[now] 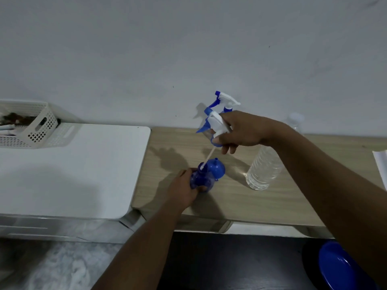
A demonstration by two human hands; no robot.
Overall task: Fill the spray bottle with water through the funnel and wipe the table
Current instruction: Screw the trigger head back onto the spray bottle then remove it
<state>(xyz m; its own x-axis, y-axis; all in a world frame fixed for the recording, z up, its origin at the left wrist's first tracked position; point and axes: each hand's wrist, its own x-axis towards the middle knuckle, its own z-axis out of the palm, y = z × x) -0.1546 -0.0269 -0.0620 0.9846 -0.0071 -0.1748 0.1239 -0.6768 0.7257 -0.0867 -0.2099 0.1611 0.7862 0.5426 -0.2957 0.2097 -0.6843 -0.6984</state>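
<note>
My left hand (184,190) grips a translucent blue spray bottle (202,180) standing on the wooden table (230,201). My right hand (240,130) holds the white-and-blue trigger sprayer head (211,124) lifted above the bottle; its white dip tube (207,159) still reaches down into the bottle's neck. A blue funnel (216,168) sits upside down on the table right behind the bottle. A clear plastic water bottle (265,167) stands to the right. A second spray bottle's trigger head (225,100) shows behind my right hand, by the wall.
A white table (73,168) adjoins on the left, carrying a white perforated basket (31,126) with items inside. White paper (380,162) lies at the right edge. A blue round object (339,266) sits low at the right. A wall rises behind the tables.
</note>
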